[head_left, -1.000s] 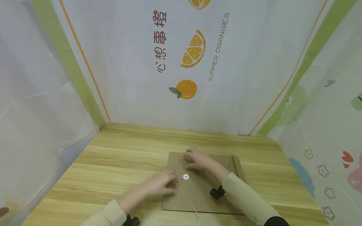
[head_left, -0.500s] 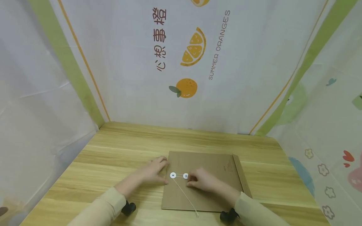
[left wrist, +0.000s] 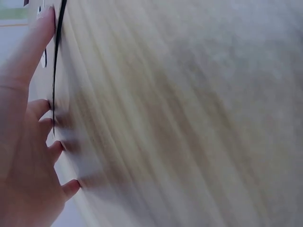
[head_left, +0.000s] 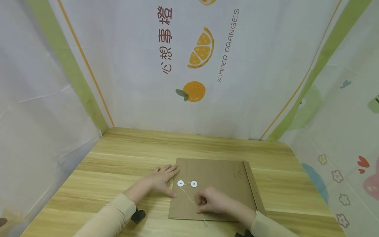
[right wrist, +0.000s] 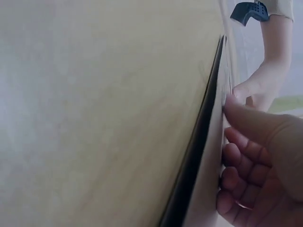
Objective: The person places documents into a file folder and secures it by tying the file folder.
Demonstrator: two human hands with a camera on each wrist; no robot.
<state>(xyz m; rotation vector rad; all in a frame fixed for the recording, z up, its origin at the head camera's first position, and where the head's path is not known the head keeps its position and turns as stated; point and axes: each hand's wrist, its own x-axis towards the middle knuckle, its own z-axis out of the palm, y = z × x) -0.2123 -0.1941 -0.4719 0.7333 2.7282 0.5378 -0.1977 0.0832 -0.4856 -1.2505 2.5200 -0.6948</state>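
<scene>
A brown string-tie envelope lies flat on the wooden table, with two white round buttons joined by thin string. The loose string runs down from the left button past the envelope's front edge. My left hand lies spread at the envelope's left edge, thumb and fingertips touching it. My right hand is over the envelope's front part with fingers bent, its thumb tip right at the string. In the right wrist view, thumb and index stand slightly apart against the envelope; I cannot tell whether they pinch the string.
Wood-grain tabletop surrounds the envelope. White curtain with printed oranges hangs behind the table, and a patterned curtain stands at the right. Black wrist cameras sit below both forearms.
My right hand moved from the envelope's upper part, past the right button, down to the loose string. My left hand left the left button and spread out at the envelope's left edge.
</scene>
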